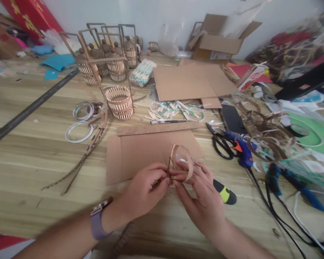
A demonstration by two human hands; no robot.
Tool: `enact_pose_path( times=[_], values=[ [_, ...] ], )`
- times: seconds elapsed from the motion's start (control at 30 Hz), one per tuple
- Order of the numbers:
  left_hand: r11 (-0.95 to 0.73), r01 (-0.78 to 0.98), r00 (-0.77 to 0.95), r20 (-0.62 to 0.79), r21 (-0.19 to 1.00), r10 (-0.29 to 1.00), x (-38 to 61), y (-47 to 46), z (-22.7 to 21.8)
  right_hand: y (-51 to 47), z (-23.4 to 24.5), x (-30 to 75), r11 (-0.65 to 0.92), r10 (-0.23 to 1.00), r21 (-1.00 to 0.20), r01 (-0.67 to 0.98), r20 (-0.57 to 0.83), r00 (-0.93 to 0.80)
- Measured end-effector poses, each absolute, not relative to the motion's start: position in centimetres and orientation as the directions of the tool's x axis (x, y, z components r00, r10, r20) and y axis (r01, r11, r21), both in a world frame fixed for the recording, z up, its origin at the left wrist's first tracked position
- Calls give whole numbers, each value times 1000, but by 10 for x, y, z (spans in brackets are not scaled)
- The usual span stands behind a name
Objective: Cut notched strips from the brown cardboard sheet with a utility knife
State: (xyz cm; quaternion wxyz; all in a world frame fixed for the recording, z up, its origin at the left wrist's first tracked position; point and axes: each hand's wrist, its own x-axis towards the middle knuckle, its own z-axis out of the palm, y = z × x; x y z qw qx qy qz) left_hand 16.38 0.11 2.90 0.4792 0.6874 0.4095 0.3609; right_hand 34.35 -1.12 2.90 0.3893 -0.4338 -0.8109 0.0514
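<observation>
My left hand (145, 187) and my right hand (199, 196) meet over a flat cardboard sheet (140, 151). Between them they pinch a thin brown cardboard strip bent into a loop (182, 160), which stands up above the fingers. The left fingertips press the strip where its ends meet, and the right thumb and fingers hold the loop's lower side. A watch with a lilac band sits on my left wrist. Under my right hand lies a black and yellow tool (225, 194), partly hidden.
A wooden ruler (156, 128) lies behind the sheet. Small slatted cardboard baskets (120, 102) and several more (105, 61) stand at the back. Black scissors (223, 144), a blue glue gun (243, 151) with cables, tape rings (79, 131), cardboard boxes (218, 39) and scraps crowd the right.
</observation>
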Motion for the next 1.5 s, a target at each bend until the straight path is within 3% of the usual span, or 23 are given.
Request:
enact_pose_path(
  times=[0.33, 0.6, 0.9, 1.17, 1.3, 1.5],
  values=[
    [-231, 215, 433, 120, 949, 893, 161, -1, 30, -7, 35, 346, 544, 804, -509, 667, 544, -240],
    [-62, 248, 395, -43, 967, 918, 163, 3, 31, -10, 31, 344, 606, 760, -465, 645, 578, -298],
    [-129, 239, 366, 34, 962, 930, 164, 2, 29, -9, 27, 342, 603, 761, -498, 623, 594, -262],
    [-194, 221, 397, 94, 956, 913, 163, 2, 31, -6, 36, 346, 537, 820, -563, 628, 524, -231],
    [-145, 219, 431, 38, 965, 902, 162, 3, 34, -7, 36, 347, 526, 825, -576, 626, 524, -212],
    [29, 164, 435, -99, 986, 895, 162, 3, 32, -10, 31, 344, 595, 767, -483, 642, 581, -272]
  ],
)
